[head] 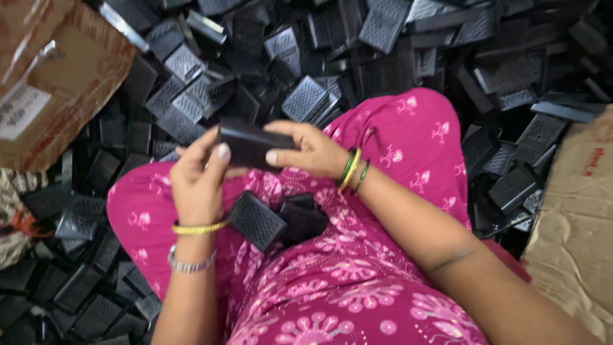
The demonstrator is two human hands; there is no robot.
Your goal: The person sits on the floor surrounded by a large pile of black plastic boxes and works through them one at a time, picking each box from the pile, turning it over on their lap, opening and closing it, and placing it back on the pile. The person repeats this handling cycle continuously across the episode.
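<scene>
A small black plastic box part [248, 144] is held above my lap by both hands. My left hand [196, 182] grips its left end, thumb on the near face. My right hand [310, 151] grips its right end. Two more black parts lie on my pink patterned lap: a perforated cover [257, 220] and a dark housing [300, 220] beside it. Bangles ring both wrists.
A large heap of black perforated plastic parts [306, 99] covers the floor all around my knees. A brown cardboard box [60, 76] stands at the upper left. Flattened cardboard [571, 230] lies at the right edge.
</scene>
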